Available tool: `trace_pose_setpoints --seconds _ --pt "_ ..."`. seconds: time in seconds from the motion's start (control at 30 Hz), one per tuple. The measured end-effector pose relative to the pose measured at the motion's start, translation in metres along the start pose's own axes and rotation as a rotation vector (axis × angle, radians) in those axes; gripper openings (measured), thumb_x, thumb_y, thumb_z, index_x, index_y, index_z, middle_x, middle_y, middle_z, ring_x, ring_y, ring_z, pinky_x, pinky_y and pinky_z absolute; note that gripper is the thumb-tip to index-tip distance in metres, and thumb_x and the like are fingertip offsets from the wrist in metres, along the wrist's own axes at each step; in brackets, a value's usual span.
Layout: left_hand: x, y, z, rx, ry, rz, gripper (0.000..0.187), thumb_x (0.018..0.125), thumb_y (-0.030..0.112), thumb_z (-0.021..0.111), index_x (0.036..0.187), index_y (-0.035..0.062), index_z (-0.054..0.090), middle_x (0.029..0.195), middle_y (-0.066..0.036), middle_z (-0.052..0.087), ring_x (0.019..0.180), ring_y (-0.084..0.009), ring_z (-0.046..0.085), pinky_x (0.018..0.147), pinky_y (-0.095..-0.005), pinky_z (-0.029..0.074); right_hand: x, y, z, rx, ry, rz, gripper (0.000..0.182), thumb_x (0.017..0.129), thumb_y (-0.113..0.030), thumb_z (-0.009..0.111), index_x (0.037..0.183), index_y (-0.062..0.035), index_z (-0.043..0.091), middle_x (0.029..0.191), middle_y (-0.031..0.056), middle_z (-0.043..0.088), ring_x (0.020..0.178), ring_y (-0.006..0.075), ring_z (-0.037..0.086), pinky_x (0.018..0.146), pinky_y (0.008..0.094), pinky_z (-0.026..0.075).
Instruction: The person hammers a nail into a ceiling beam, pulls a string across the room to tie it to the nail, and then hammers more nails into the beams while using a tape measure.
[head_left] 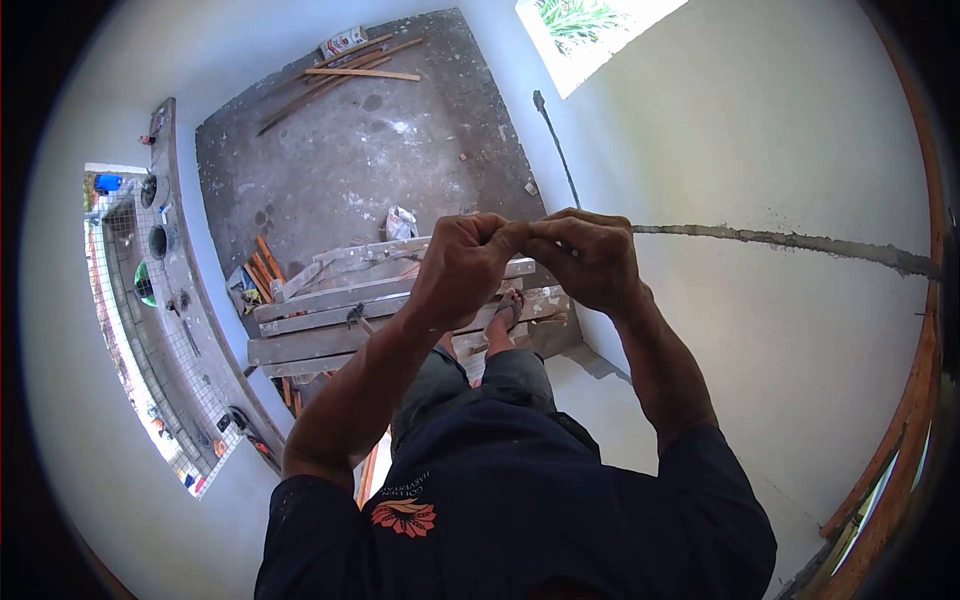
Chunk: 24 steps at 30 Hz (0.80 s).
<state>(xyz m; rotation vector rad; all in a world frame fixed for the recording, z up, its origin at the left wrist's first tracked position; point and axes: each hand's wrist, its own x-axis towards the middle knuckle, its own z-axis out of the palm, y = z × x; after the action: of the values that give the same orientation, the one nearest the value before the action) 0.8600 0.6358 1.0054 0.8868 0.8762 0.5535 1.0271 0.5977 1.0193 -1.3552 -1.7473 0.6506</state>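
Both of my hands are raised in front of my chest, their fingertips meeting. My left hand (463, 262) has its fingers curled and its thumb pressed against the index finger. My right hand (592, 258) is pinched in the same way, touching the left at the fingertips. Whatever lies between the fingers is too small or hidden to name. Below the hands is a whitish wooden scaffold (330, 300) of planks, with my sandalled foot (507, 310) on it. A hammer-like tool (357, 316) rests on the planks.
A filled groove (780, 238) crosses the right wall. On the left, a long ledge (188, 260) holds buckets (158, 241) beside a meshed opening. Loose timber strips (363, 74) and a white bag (401, 223) lie on the grey floor (330, 170) far below.
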Motion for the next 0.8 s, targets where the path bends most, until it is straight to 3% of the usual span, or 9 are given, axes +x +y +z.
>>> trace_pose_setpoints --seconds 0.07,0.2,0.3,0.4,0.47,0.53,0.63,0.7,0.8 --pt "0.002 -0.005 -0.008 -0.122 -0.11 -0.067 0.026 0.088 0.018 0.06 0.077 -0.0053 0.065 0.058 -0.002 0.057 0.051 -0.0049 0.045 0.043 -0.0236 0.035 -0.002 -0.004 -0.01 -0.06 -0.124 0.004 0.01 0.075 -0.006 0.07 0.08 0.0005 0.064 0.07 0.011 0.063 0.06 0.0213 0.064 0.051 0.031 0.05" --pt "0.001 -0.002 0.003 0.247 -0.087 0.091 0.02 0.086 0.013 0.062 0.076 -0.0037 0.063 0.065 -0.003 0.06 0.055 -0.0032 0.048 0.047 -0.0195 0.037 -0.008 -0.005 -0.021 -0.196 -0.235 -0.086 0.008 0.074 -0.001 0.068 0.077 -0.0025 0.061 0.066 0.0086 0.061 0.052 0.0187 0.059 0.047 0.0289 0.045" --pt "0.003 0.0 0.004 0.352 -0.063 0.154 0.018 0.085 0.012 0.063 0.076 -0.0036 0.064 0.067 -0.003 0.06 0.059 -0.0042 0.049 0.05 -0.0202 0.038 -0.015 -0.006 -0.031 -0.241 -0.295 -0.017 0.01 0.074 -0.001 0.067 0.078 -0.0004 0.058 0.07 0.0106 0.06 0.06 0.0266 0.062 0.051 0.0344 0.049" --pt "0.002 0.004 0.002 0.283 -0.036 0.105 0.015 0.085 0.011 0.062 0.08 -0.0028 0.063 0.064 -0.001 0.057 0.057 -0.0045 0.048 0.05 -0.0213 0.039 -0.018 -0.01 -0.036 -0.186 -0.242 0.008 0.008 0.075 -0.001 0.065 0.078 -0.0005 0.058 0.07 0.0109 0.061 0.06 0.0245 0.062 0.051 0.0328 0.048" --pt "-0.001 0.013 0.0 0.121 0.007 -0.032 0.012 0.085 0.01 0.062 0.084 -0.0024 0.063 0.062 0.0 0.054 0.056 -0.0044 0.048 0.051 -0.022 0.04 -0.019 -0.008 -0.038 -0.174 -0.062 0.075 0.003 0.077 0.001 0.061 0.079 -0.0008 0.059 0.067 0.0086 0.061 0.056 0.0173 0.06 0.051 0.0287 0.047" --pt "-0.002 0.01 -0.006 -0.066 -0.05 0.029 0.011 0.086 0.009 0.061 0.087 -0.002 0.062 0.061 0.001 0.053 0.055 -0.0046 0.047 0.05 -0.0222 0.04 -0.017 0.003 -0.04 -0.168 0.105 0.105 0.004 0.081 0.0 0.055 0.082 0.0003 0.059 0.067 0.0083 0.062 0.057 0.0126 0.06 0.054 0.0255 0.047" --pt "-0.004 0.005 0.014 -0.149 -0.128 0.085 0.009 0.085 0.005 0.06 0.091 -0.0018 0.06 0.065 -0.001 0.055 0.055 -0.0056 0.049 0.05 -0.0221 0.041 -0.016 -0.002 -0.031 -0.109 0.179 0.243 0.004 0.081 -0.002 0.056 0.082 -0.0006 0.059 0.07 0.0117 0.062 0.061 0.0216 0.063 0.055 0.0323 0.048" --pt "-0.001 0.003 0.029 -0.097 -0.12 0.112 0.009 0.084 0.003 0.061 0.092 -0.002 0.06 0.066 -0.001 0.056 0.056 -0.0058 0.05 0.05 -0.022 0.041 -0.017 -0.007 -0.025 -0.141 0.053 0.166 0.007 0.087 -0.006 0.052 0.087 0.0007 0.056 0.074 0.0155 0.06 0.066 0.031 0.061 0.057 0.0369 0.047" --pt "0.007 0.007 0.029 -0.053 -0.074 0.118 0.016 0.084 0.004 0.063 0.098 -0.0024 0.061 0.065 -0.001 0.058 0.055 -0.0056 0.05 0.049 -0.0217 0.041 -0.011 -0.017 -0.026 -0.167 -0.091 0.165 0.009 0.088 -0.007 0.052 0.089 0.0015 0.052 0.075 0.0171 0.058 0.068 0.0354 0.059 0.057 0.0415 0.045"
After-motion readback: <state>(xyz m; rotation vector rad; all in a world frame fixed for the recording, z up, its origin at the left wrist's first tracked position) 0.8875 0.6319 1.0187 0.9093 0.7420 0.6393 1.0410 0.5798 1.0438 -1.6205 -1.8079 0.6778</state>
